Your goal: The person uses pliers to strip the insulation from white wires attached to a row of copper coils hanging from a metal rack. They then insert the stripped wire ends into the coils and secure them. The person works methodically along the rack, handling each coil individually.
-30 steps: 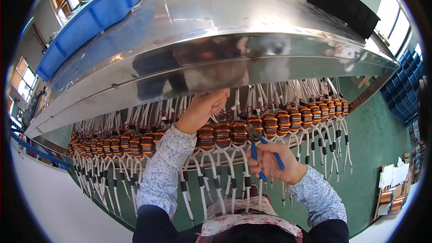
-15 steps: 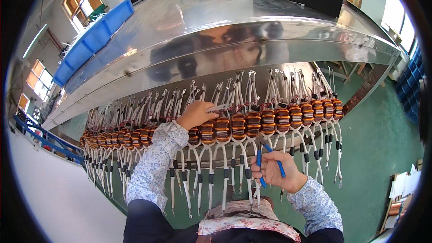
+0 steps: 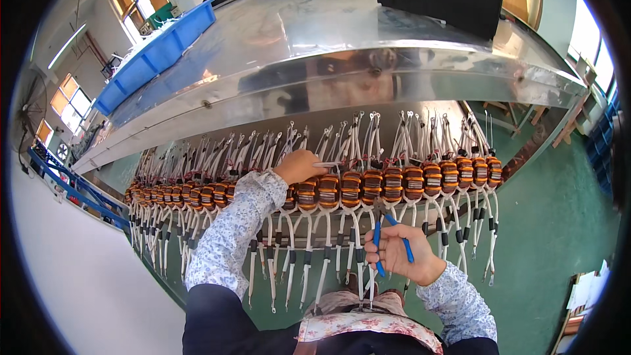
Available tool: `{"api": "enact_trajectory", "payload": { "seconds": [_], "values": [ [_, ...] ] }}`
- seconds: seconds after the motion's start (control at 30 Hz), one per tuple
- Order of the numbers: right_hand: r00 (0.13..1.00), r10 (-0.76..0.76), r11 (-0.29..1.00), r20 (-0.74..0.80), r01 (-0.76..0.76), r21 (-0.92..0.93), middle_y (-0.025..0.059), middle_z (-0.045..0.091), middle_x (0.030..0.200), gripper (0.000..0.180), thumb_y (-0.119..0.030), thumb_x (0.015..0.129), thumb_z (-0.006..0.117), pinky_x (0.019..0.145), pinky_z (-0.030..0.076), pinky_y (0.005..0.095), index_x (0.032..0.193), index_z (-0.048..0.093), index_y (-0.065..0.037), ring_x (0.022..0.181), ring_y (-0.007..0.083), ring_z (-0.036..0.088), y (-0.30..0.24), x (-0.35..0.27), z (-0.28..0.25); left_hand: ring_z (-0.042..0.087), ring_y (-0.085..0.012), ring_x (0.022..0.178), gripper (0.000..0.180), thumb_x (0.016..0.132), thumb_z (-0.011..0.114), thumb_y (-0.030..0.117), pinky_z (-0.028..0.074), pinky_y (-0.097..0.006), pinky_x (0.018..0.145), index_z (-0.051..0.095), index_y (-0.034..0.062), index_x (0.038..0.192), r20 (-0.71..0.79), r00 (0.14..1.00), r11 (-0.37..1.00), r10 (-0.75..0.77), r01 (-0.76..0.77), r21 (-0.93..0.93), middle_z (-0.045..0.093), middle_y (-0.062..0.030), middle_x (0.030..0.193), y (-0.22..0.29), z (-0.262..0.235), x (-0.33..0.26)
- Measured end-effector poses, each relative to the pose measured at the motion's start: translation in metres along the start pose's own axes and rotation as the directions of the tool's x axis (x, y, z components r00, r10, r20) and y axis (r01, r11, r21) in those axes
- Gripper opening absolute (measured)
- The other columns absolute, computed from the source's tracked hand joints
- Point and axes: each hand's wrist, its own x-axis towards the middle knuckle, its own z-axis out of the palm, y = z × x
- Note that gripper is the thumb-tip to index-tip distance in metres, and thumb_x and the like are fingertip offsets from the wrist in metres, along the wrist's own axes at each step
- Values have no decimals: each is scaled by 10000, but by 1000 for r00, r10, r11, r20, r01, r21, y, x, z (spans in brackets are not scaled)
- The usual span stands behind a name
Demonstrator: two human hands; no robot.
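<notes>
A long row of copper-wound ring coils (image 3: 350, 189) with orange bands runs across in front of me. White sleeved leads with metal lugs stand up behind the coils, and more leads with black sleeves (image 3: 307, 258) hang down in front. My left hand (image 3: 299, 167) is closed just above the middle coils, its fingertips pinching a thin pale lead (image 3: 325, 165); its far part is lost among the other wires. In my right hand (image 3: 409, 253) are blue-handled pliers (image 3: 377, 240), handles spread, with the dark jaws pointing up at the lower edge of the coils.
Beyond the row is a shiny metal table (image 3: 315, 23) with a thick front edge. A blue bin (image 3: 154, 52) of white pieces stands at its left, black trays (image 3: 437, 0) at the back. A white surface (image 3: 85, 256) lies left; papers (image 3: 585, 289) are at the lower right.
The view has shifted slightly, so the table and bins sit a little lower and further right. My left hand still pinches the lead, and the pliers stay in my right hand below the coils.
</notes>
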Motion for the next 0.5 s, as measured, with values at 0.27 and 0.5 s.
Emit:
{"api": "enact_trajectory", "payload": {
  "seconds": [0.27, 0.5],
  "values": [
    [992, -92, 996, -88, 93, -1, 121, 577, 873, 323, -235, 865, 420, 761, 443, 378, 1005, 530, 34, 792, 257, 542, 0, -11, -3, 582, -299, 595, 307, 786, 650, 325, 431, -388, 579, 677, 23, 834, -59, 998, 980, -6, -6, -199, 611, -191, 691, -27, -4, -12],
    [995, -42, 999, -85, 42, -9, 115, 573, 866, 321, -235, 864, 415, 766, 442, 371, 1004, 531, 30, 798, 249, 545, 6, 9, 9, 614, -343, 700, 472, 743, 647, 440, 481, -416, 667, 666, -29, 787, -21, 993, 966, 113, -105, 235, 627, -194, 728, -11, 3, -1]
  ]
}}
